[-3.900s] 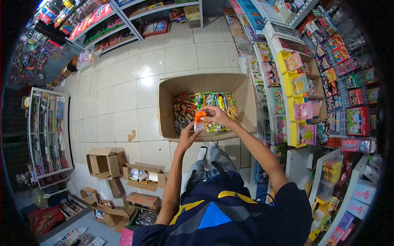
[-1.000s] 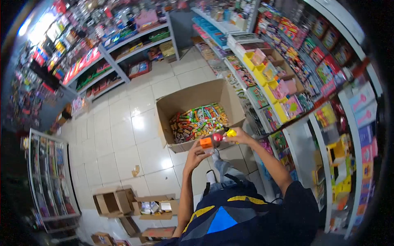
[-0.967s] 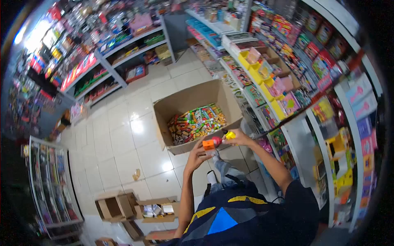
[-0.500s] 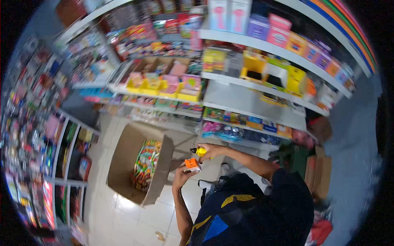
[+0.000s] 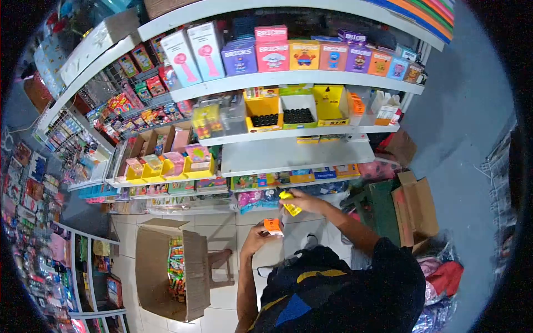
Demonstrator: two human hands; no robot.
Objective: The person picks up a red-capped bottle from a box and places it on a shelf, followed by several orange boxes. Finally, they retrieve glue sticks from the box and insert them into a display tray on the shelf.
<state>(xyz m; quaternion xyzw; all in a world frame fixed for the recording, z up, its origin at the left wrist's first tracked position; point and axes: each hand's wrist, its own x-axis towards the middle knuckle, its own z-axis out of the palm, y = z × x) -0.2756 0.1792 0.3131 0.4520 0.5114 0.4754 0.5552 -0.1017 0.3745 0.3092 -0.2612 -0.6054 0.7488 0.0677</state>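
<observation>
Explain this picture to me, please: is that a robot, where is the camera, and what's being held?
There is no robot here. You are looking at a person in a dark shirt, working with two bare hands. The only viewpoint is a camera worn on that person's head, looking forward and down, so the body appears at the bottom.

The left hand holds a small orange-and-white box. The right hand holds a yellow item; exactly what it is, I cannot tell.

Ahead are shop shelves, bearing open display boxes and, higher up, boxes marked BRICKS. On the tiled floor, to the left, stands a large open carton with many colourful small items inside.
</observation>
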